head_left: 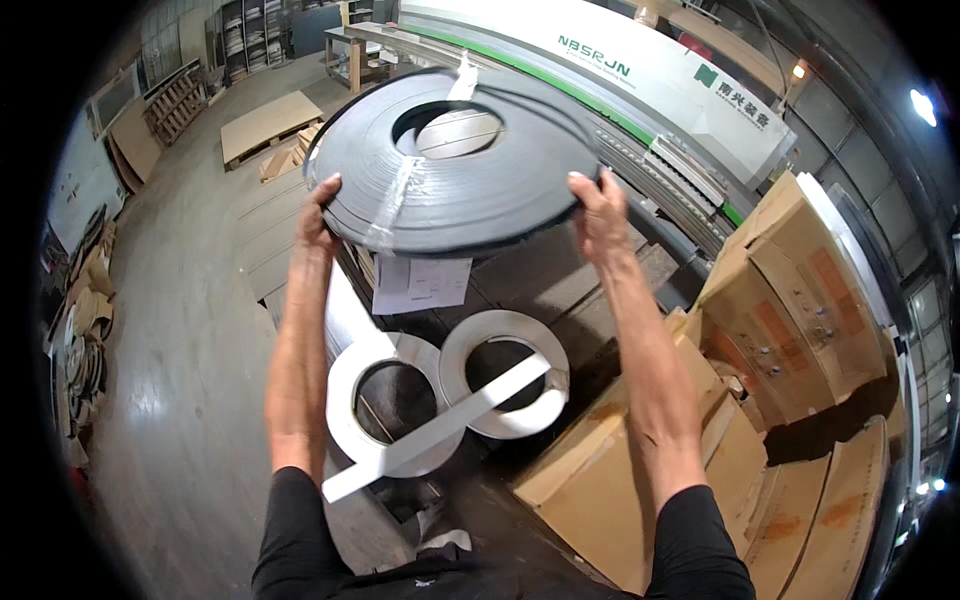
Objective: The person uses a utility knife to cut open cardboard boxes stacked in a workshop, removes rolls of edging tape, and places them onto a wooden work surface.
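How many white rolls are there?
2. The left white roll and the right white roll lie side by side below the dark grey coil, a white strip crossing both. Others may be hidden.

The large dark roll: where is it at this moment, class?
In the head view, the dark roll is at the upper middle, held by its edge between the left hand and right hand, pictured above two white rolls.

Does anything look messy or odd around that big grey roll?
A white strip lies aslant across two white rolls, breaking their neat rings. The grey roll's turns also look unevenly spaced at its upper right, perhaps slightly loose.
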### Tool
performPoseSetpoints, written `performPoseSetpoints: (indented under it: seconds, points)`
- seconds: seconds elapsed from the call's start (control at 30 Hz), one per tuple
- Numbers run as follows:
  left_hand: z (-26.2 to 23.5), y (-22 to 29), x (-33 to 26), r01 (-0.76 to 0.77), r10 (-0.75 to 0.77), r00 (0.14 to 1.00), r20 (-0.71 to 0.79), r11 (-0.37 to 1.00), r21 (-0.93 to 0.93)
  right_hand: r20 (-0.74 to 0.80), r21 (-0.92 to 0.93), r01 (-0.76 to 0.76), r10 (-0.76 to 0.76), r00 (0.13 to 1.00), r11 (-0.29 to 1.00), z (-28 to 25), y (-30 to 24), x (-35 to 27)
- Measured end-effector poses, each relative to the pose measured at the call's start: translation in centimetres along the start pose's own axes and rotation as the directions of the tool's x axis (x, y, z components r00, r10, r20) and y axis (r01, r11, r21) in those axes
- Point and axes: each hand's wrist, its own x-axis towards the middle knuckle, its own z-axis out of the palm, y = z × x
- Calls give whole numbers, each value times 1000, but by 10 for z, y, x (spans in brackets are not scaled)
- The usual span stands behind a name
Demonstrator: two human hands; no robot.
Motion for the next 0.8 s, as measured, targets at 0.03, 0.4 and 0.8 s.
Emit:
performPoseSetpoints:
  seconds: [0.03,0.4,0.8]
  points:
    - [16,-7,36,65,-66,998,3,994,93,18,130,32,-35,999,991,-21,13,28]
    - [-17,-33,32,-247,244,959,144,470,847,27,-750,-217,357,934,625,-93,25,-5]
    - [328,-252,-275,-377,-198,401,894,854,358,-190,-979,-151,-340,921,138,-202,-355,-455]
